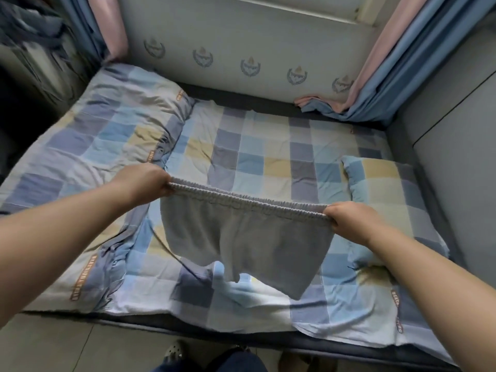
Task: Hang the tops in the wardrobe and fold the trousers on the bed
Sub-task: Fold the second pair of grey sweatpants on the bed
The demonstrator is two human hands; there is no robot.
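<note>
Both hands, left hand [146, 183] and right hand [351, 221], have their fingers clamped on the waistband ends of grey shorts [241, 237], which hang soft and light below the fingers, above the bed [268, 157]. The stiffer elastic waistband looks the surest hold.

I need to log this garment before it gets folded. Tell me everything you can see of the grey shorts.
The grey shorts look like soft knit fabric with a gathered elastic waistband and two short legs. They hang spread flat above the checked bedsheet, legs dangling unevenly. The left hand and right hand each grip one end of the waistband, stretching it taut.
</note>
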